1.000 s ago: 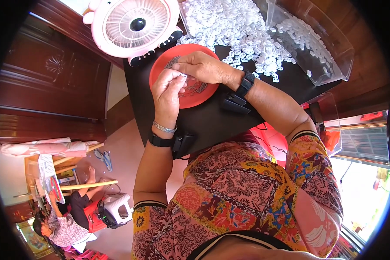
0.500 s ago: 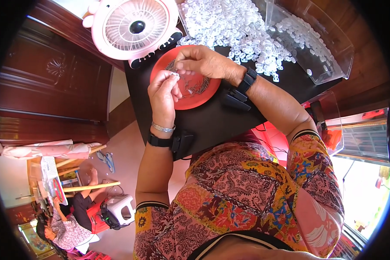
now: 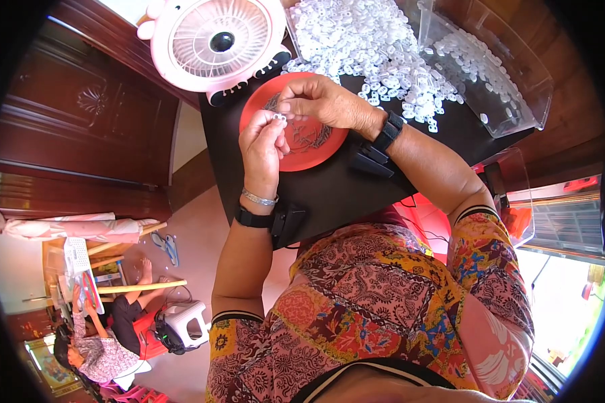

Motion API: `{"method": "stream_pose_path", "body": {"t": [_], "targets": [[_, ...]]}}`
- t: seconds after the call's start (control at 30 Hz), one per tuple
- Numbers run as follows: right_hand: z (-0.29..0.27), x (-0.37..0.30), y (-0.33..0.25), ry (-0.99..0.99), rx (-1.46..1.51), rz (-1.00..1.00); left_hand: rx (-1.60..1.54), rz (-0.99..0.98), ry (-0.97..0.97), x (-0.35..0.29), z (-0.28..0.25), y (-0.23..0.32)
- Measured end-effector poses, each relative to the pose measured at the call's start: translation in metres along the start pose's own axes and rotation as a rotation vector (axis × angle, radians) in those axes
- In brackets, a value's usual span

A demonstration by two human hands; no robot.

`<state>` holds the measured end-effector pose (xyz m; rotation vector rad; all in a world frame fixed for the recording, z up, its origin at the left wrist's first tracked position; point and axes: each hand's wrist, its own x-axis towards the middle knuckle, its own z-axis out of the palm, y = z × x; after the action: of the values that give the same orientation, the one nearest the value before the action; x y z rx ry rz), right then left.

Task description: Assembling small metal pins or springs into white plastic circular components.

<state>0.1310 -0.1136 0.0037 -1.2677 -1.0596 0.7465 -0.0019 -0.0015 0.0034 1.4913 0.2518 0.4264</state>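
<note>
My left hand (image 3: 263, 148) pinches a small white plastic piece with holes (image 3: 279, 118) between thumb and fingertips. Close beside it, my right hand (image 3: 329, 104) has thumb and forefinger pressed together at the piece; whatever they hold is too small to make out. Both hands are over a round red plate (image 3: 301, 162), which holds many thin grey metal pieces (image 3: 323, 136), perhaps screws or pins. Past the plate, a large heap of similar white plastic pieces (image 3: 356, 37) spreads over the black table (image 3: 329, 195).
A pink animal-shaped fan (image 3: 222, 42) stands at the far left of the table. At the far right, a clear plastic bin (image 3: 521, 111) lies tilted with more white pieces inside. Another person (image 3: 111, 356) sits at the lower left, near a white stool (image 3: 185, 322).
My right fingertips have come down to the white piece in my left hand. The table and its things sit slightly further right in the picture.
</note>
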Motion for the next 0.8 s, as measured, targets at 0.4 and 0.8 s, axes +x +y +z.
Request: {"method": "stream_pose_path", "body": {"t": [0.4, 0.8], "targets": [[0.0, -0.0012, -0.0018, 0.011, -0.094, -0.035, 0.012, 0.011, 0.004, 0.0004, -0.0006, -0.0016], [-0.0007, -0.0024, -0.0016, 0.02, -0.173, -0.027, -0.041, 0.016, 0.001, 0.0016, -0.0007, -0.0039]]}}
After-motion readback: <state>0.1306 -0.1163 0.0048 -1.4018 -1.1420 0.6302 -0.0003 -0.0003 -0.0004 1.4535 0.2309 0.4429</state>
